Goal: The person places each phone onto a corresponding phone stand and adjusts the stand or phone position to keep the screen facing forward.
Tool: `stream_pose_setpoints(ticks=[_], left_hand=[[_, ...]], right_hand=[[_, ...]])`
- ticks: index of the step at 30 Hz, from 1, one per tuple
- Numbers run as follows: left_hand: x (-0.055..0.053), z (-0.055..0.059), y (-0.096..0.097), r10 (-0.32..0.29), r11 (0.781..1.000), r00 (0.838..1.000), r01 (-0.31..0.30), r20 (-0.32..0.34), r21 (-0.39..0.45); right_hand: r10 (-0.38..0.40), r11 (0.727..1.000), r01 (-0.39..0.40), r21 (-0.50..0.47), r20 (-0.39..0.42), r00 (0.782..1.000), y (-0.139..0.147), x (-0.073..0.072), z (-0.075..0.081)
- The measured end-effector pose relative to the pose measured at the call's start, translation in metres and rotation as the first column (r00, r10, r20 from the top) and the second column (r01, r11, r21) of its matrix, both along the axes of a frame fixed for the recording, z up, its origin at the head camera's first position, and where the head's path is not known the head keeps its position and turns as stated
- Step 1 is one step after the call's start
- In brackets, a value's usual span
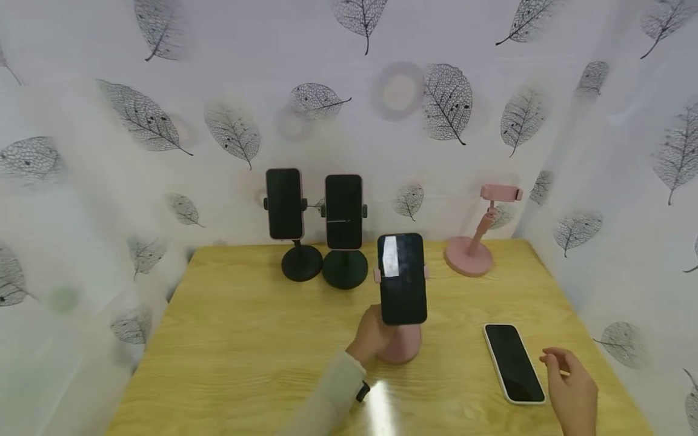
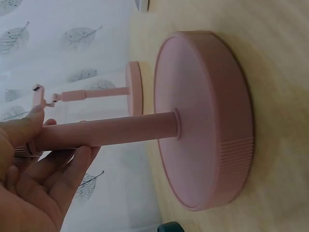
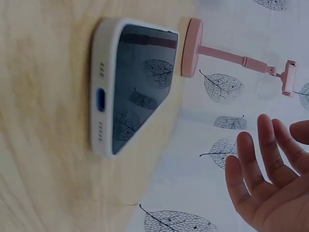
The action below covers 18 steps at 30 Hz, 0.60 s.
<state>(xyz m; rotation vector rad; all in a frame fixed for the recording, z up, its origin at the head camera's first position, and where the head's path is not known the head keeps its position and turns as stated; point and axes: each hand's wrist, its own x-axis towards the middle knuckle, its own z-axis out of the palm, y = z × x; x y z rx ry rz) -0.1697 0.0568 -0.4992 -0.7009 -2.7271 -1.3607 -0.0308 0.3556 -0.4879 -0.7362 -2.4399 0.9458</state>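
Note:
Around the stem of a pink phone stand (image 1: 402,348), my left hand (image 1: 371,336) has its thumb on one side and fingers on the other. A dark phone (image 1: 403,290) sits upright in that stand's clamp. The left wrist view shows the pink stem (image 2: 111,133) gripped high above the round base (image 2: 193,121), which rests on the table. My right hand (image 1: 572,387) hovers with loosely bent fingers and nothing in them. Just left of it, a phone in a white case (image 1: 514,363) lies face up; in the right wrist view, the hand (image 3: 275,188) is apart from it.
A second pink stand (image 1: 470,254) with a bare clamp is at the back right of the wooden table (image 1: 245,333). Two black stands (image 1: 302,263) hold phones at the back, left of centre. A leaf-patterned curtain (image 1: 245,54) surrounds the table.

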Motion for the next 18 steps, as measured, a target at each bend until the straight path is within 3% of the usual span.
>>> stream_pose_setpoints(ticks=[3,6,10,15,18], left_hand=[[-0.031,0.003,0.017,-0.008,1.000,1.000,0.008,0.005,-0.007],[-0.061,0.005,0.034,-0.001,1.000,0.994,-0.002,0.109,0.025],[-0.098,0.007,0.051,-0.001,0.996,0.973,-0.019,0.229,0.087],[-0.130,0.008,0.060,0.006,0.996,0.955,-0.033,0.296,0.086],[-0.145,0.006,0.065,0.025,0.996,0.952,-0.050,0.307,0.076]], right_hand=[[-0.002,1.000,0.002,-0.022,-0.020,1.000,-0.006,0.002,-0.001],[-0.003,1.000,0.002,-0.025,-0.038,0.999,-0.012,0.001,-0.003],[0.004,1.000,-0.006,-0.024,-0.082,0.997,-0.020,-0.004,-0.002],[0.051,0.998,-0.047,0.030,-0.156,0.986,-0.023,-0.020,0.010],[0.094,0.993,-0.078,0.087,-0.204,0.974,-0.020,-0.040,0.019]])
